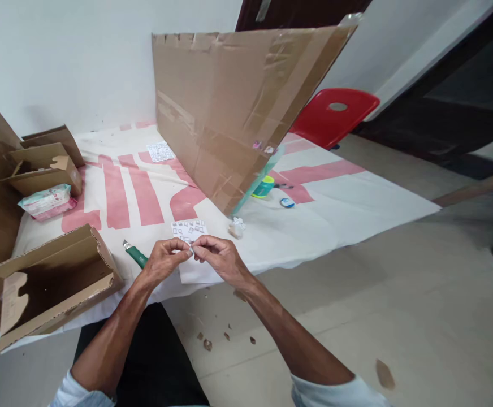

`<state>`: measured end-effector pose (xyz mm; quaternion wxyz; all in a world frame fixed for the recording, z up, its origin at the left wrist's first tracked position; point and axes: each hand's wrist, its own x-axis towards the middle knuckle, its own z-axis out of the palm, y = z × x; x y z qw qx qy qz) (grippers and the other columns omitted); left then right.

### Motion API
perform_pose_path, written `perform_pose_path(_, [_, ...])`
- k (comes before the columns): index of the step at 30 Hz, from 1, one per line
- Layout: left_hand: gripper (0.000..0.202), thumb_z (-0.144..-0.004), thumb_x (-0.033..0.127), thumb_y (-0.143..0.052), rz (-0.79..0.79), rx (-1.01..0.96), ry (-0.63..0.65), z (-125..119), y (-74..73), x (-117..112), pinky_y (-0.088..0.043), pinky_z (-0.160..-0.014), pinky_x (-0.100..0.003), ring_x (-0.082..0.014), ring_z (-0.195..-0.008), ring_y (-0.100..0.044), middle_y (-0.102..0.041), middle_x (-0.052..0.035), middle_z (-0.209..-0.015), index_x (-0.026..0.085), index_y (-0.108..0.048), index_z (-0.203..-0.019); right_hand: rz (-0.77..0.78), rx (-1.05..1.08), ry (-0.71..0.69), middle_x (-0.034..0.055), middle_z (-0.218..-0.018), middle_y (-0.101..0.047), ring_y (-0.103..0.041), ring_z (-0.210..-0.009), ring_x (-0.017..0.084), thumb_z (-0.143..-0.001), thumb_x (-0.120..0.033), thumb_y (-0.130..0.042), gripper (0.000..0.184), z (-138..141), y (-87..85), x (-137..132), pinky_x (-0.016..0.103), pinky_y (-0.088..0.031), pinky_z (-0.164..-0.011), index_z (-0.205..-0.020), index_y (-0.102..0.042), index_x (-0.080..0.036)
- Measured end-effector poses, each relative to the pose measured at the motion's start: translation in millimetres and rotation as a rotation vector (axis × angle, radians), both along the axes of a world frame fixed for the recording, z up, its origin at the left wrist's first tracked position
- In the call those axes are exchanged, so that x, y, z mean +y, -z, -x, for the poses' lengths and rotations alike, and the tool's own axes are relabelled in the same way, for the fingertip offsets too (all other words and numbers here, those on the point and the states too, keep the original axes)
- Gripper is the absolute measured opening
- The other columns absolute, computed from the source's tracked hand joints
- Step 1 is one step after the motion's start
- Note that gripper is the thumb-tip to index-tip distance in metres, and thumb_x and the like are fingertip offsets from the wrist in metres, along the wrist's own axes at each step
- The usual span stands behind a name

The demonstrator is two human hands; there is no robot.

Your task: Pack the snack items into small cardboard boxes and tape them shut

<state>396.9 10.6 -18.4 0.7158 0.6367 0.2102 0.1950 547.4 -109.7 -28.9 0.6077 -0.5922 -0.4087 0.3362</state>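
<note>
My left hand (pixel 165 261) and my right hand (pixel 221 257) meet fingertip to fingertip near the table's front edge. Both are closed in a pinch around something small and greyish; its kind is too small to make out. Beneath them lies a white sheet (pixel 199 275) with several small grey outlined shapes printed on its upper part. To the left of my left hand rests a green utility knife (pixel 135 254), its blade pointing away from me. A crumpled whitish scrap (pixel 237 227) sits just beyond my right hand.
An open cardboard box (pixel 66 282) stands at the front left, with a wipes packet (pixel 47 202) and smaller box (pixel 45 176) behind. A large cardboard panel (pixel 225 107) rises mid-table. Right of it are a green-yellow tape roll (pixel 263 187) and blue-white round item (pixel 287 202). Someone's arm (pixel 475 189) reaches in at right.
</note>
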Motion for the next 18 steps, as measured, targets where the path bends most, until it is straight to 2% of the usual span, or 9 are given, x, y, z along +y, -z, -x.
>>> perform_pose_path(4, [0.026,-0.072,0.037,-0.088,0.006,0.106,-0.037,1.0,16.5,-7.6,-0.045,-0.071,-0.027,-0.0141,-0.07,-0.06,-0.074,-0.0036,-0.078,0.014,-0.08,-0.08,0.059,-0.033,-0.009,0.0006,-0.072,-0.068,-0.06,-0.068,0.016,-0.086,-0.046,-0.075,0.025,2.3,8.8,-9.7,0.031,-0.054,-0.067,-0.081,-0.072,-0.021])
perform_pose_path(8, [0.024,-0.077,0.029,-0.082,0.0,0.189,-0.142,-0.4,29.7,-19.3,-0.046,-0.067,-0.026,-0.0151,-0.068,-0.062,-0.077,-0.0052,-0.078,0.012,-0.084,-0.093,0.107,-0.118,0.015,-0.0003,-0.07,-0.065,-0.059,-0.068,0.016,-0.089,-0.046,-0.068,0.026,-7.9,21.3,-6.5,0.03,-0.05,-0.067,-0.08,-0.067,-0.022])
perform_pose_path(11, [0.021,-0.081,0.023,-0.075,-0.124,0.248,-0.174,4.2,34.2,-31.7,-0.051,-0.069,-0.027,-0.0168,-0.071,-0.066,-0.079,-0.0061,-0.081,0.013,-0.085,-0.097,0.132,-0.215,0.075,-0.0005,-0.07,-0.063,-0.057,-0.067,0.017,-0.088,-0.047,-0.063,0.026,-24.1,35.0,4.6,0.031,-0.047,-0.067,-0.079,-0.064,-0.022])
perform_pose_path(15, [0.021,-0.084,0.016,-0.069,-0.381,0.25,-0.093,18.0,35.4,-46.9,-0.057,-0.075,-0.029,-0.0189,-0.077,-0.072,-0.083,-0.0068,-0.088,0.016,-0.086,-0.097,0.192,-0.381,0.099,0.0012,-0.072,-0.065,-0.057,-0.068,0.018,-0.087,-0.045,-0.057,0.025,-42.9,52.6,17.7,0.031,-0.044,-0.068,-0.077,-0.061,-0.022])
perform_pose_path(18, [0.025,-0.083,0.011,-0.067,-0.52,0.21,-0.021,26.5,35.4,-53.6,-0.058,-0.081,-0.031,-0.0204,-0.081,-0.075,-0.083,-0.008,-0.09,0.016,-0.085,-0.1,0.236,-0.511,0.093,0.0024,-0.073,-0.068,-0.059,-0.07,0.019,-0.089,-0.04,-0.055,0.022,-48.5,58.9,22.9,0.03,-0.043,-0.069,-0.078,-0.062,-0.022])
